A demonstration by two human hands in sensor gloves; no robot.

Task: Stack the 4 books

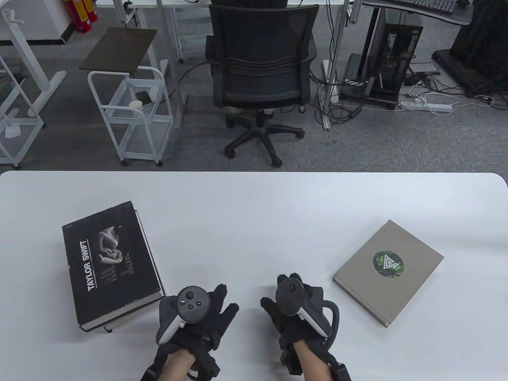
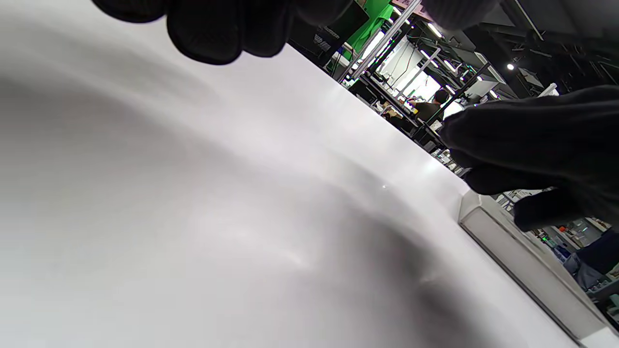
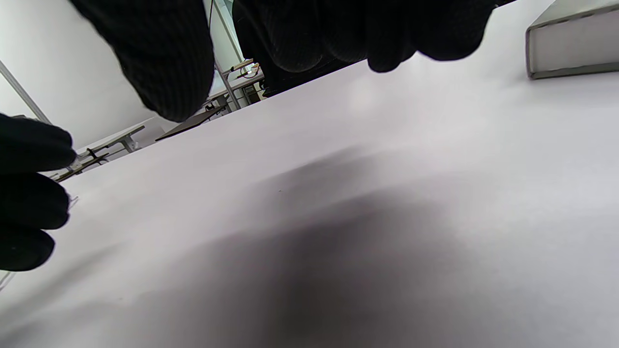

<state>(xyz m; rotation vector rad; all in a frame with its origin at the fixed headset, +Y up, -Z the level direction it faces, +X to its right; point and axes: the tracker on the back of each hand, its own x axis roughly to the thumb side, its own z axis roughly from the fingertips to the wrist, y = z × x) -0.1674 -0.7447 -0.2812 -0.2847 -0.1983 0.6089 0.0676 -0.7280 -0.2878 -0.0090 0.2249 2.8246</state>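
Both hands sit low in the middle of the table view, near the bottom edge, and neither holds anything. The left hand point(image 1: 198, 313) lies with its fingers spread apart and flat above the white table point(image 1: 254, 206); the right hand point(image 1: 295, 307) hovers beside it, fingers loosely curled and empty, the wrist views showing only bare tabletop under the dark fingertips.

Over at the left of the frame is the pile: the black Taylor Swift book point(image 1: 109, 260) lies face up on top, and a paler book edge point(image 1: 119, 322) pokes out beneath its lower corner. How many books are under that black cover I cannot tell from here. Well apart, at the right of the frame, the grey book point(image 1: 389, 272) with the round green emblem lies alone, flat on the table, turned at an angle.

So the stacking looks nearly done, with the grey book the last loose one. My read is that this is the pause between carries. The next move calls for the right hand to reach right, get fingers under the grey book's near edge, lift it clear, carry it across the frame and square it on the black cover.
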